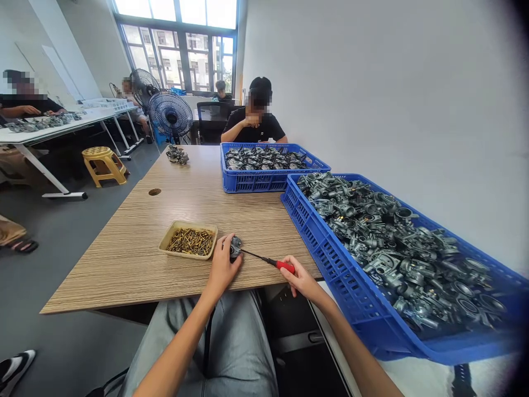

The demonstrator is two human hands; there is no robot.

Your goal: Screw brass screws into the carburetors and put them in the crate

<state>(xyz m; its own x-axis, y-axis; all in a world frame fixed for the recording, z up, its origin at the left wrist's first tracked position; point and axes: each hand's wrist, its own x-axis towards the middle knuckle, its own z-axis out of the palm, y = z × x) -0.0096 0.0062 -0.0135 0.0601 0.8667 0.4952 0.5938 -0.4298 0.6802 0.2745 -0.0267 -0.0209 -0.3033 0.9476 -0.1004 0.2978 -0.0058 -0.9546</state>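
Note:
My left hand (pixel 224 263) is closed around a small grey metal carburetor body (pixel 235 246) on the wooden table, near its front edge. In my right hand (pixel 301 277) is a screwdriver (pixel 285 266) with a red handle and a long dark shaft. The shaft points left, and its tip meets the side of the carburetor body; whether it sits in a screw or hole is too small to tell. Just left of my left hand stands a cream plastic tub (pixel 164 249) full of small brass parts (pixel 190 241).
A blue crate (pixel 330 270) heaped with metal carburetor bodies stands at the right. Behind it, another blue crate (pixel 256 181) holds rows of them. More metal parts (pixel 177 155) lie at the table's far left, beyond a round hole (pixel 155 192). A person (pixel 254 118) sits opposite.

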